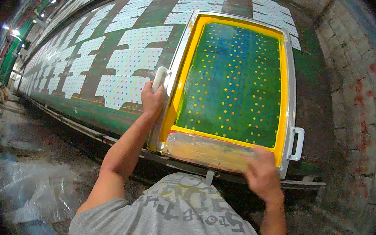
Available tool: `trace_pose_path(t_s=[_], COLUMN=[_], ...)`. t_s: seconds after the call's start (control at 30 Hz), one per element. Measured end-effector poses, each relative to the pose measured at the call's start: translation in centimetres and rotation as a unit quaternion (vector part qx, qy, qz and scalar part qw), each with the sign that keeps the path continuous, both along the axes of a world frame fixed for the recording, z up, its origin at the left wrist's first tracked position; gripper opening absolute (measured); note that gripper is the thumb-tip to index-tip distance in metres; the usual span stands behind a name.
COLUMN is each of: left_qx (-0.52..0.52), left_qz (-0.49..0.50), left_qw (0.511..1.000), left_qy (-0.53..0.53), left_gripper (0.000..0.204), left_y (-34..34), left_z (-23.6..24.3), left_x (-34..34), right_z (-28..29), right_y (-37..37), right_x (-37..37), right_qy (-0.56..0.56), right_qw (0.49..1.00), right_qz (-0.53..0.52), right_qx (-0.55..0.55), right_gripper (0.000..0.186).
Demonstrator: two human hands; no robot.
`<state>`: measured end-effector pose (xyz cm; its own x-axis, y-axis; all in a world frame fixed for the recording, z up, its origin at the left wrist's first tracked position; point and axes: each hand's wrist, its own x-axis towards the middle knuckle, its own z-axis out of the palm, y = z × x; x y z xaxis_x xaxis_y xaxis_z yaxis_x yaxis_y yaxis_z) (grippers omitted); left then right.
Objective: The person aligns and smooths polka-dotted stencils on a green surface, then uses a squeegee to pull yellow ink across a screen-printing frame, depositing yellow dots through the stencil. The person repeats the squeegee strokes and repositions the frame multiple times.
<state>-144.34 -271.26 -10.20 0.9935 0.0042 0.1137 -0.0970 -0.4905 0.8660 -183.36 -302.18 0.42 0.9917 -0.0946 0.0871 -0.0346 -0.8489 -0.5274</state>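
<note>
A screen-printing frame (pixel 291 104) with a silver rim, yellow inner border and green mesh (pixel 236 81) full of small coloured dots lies on a long work table (pixel 134 117). My left hand (pixel 152 98) grips the upright white handle (pixel 160 77) on the frame's left side. My right hand (pixel 261 173) is blurred over the lower right of the frame, beside a smeared tan strip (pixel 198 150) along its near end; what its fingers hold, if anything, is unclear. Another white handle (pixel 296 143) sticks out from the frame's right side.
Rows of white pieces printed with coloured dots (pixel 127 92) lie along the table to the left and far side. A block wall (pixel 354 109) stands at the right. Crumpled clear plastic (pixel 38 189) lies on the floor at lower left. Green beams with lamps (pixel 15 32) run at upper left.
</note>
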Motion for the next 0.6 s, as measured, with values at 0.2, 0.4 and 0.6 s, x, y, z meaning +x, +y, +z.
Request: trace_pose_path(t_s=[0.2,0.4,0.6], left_qx=[0.135,0.152,0.095], left_qz=[-0.172,-0.238,-0.196], left_qw=[0.976,0.955,0.972], left_qy=[0.01,-0.087,-0.085], left_gripper=[0.044,0.04,0.034], left_y=[0.8,-1.8,-1.8], left_z=[2.7,1.6,-0.1], left_x=[5.2,9.2,9.9], right_z=[-1.8,0.5,0.8], right_y=[5.4,6.0,8.8], right_x=[1.0,3.1,10.1], right_qy=[-0.017,-0.053,0.013], right_qw=[0.992,0.984,0.989], right_qz=[0.055,0.024,0.055], right_qx=[-0.111,-0.165,-0.135], right_gripper=[0.052,0.048,0.049])
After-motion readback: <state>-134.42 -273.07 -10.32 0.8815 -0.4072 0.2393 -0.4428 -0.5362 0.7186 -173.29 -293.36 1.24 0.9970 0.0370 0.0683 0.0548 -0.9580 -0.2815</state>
